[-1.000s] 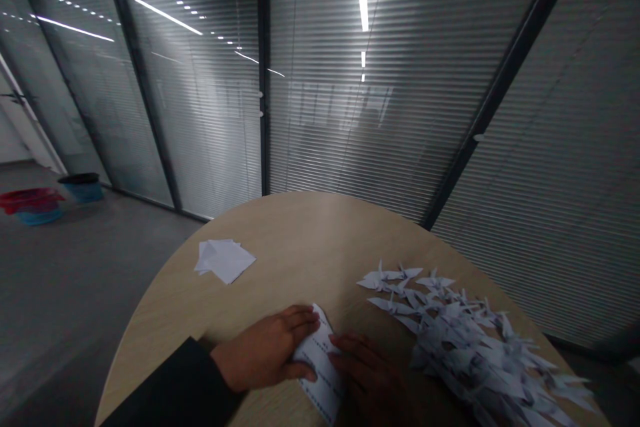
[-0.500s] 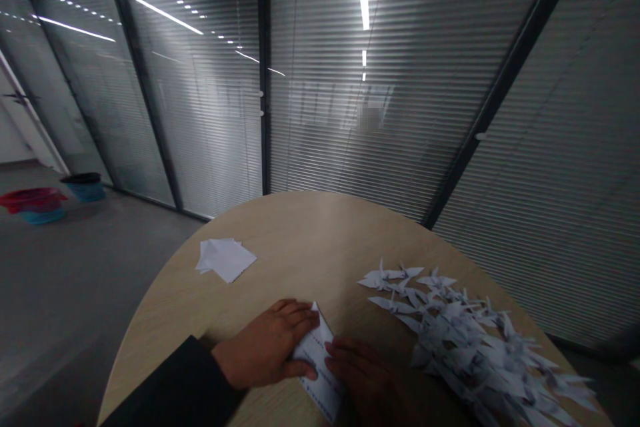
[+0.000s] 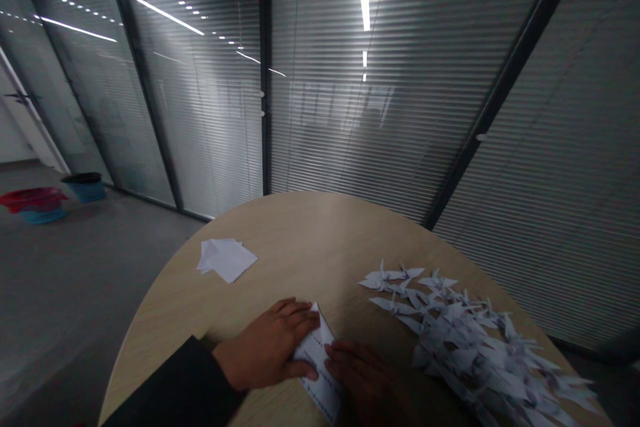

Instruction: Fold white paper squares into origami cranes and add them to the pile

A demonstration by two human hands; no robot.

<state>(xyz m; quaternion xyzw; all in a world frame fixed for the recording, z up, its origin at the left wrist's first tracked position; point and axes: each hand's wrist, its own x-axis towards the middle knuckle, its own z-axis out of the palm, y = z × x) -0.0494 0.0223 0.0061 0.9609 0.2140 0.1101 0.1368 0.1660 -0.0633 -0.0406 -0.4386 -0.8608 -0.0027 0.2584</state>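
Folded paper [image 3: 317, 357] — between left hand [image 3: 265, 347] and right hand [image 3: 365, 383] (both flat on it).

right hand [image 3: 367, 383] shifted left, a little, closer in on the folded paper [image 3: 317, 360] — fingertips at its edge

Printed lines on folded paper [image 3: 319, 365], too small to read.

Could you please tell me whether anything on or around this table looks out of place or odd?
Nothing looks damaged or spilled. The only untidy spot is the heap of paper cranes on the wooden table, which lie tangled and overlapping, crowding toward the table's right edge rather than sitting in neat rows.
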